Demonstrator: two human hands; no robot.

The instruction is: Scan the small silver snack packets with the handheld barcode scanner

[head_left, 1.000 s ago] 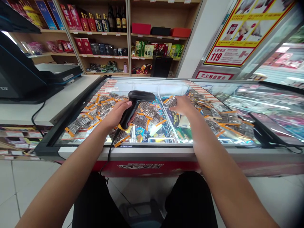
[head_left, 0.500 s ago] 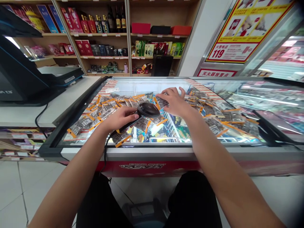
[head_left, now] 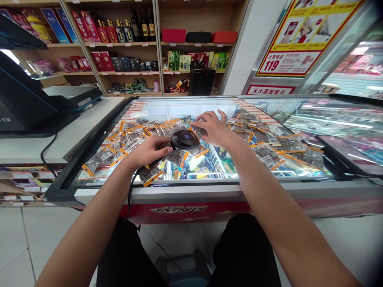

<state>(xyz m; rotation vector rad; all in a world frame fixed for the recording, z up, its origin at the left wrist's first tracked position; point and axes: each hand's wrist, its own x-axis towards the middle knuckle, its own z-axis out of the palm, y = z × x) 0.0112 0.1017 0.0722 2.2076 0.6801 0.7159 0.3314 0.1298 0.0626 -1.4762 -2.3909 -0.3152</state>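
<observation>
My left hand (head_left: 153, 150) is wrapped around the handle of a black corded barcode scanner (head_left: 185, 139). The scanner's broad head points right, with a small blue patch on top. Just beyond it, my right hand (head_left: 214, 126) pinches a small clear snack packet with orange ends (head_left: 198, 131) between thumb and fingers; much of that packet is hidden by the hand. Similar packets (head_left: 131, 137) lie piled to the left on the glass freezer top (head_left: 176, 182). Another heap of packets (head_left: 266, 153) spreads on the right.
A white counter (head_left: 92, 119) with a black till machine (head_left: 20, 91) stands at the left. Behind the freezer rise wooden shelves (head_left: 119, 73) of bottles and boxes. The scanner's cord (head_left: 129, 195) hangs over the freezer's front edge. A dark flat device (head_left: 338, 153) sits at the right.
A blue patch now shows on the scanner head. The whole view has shifted slightly; both hands keep nearly the same pose over the packets.
</observation>
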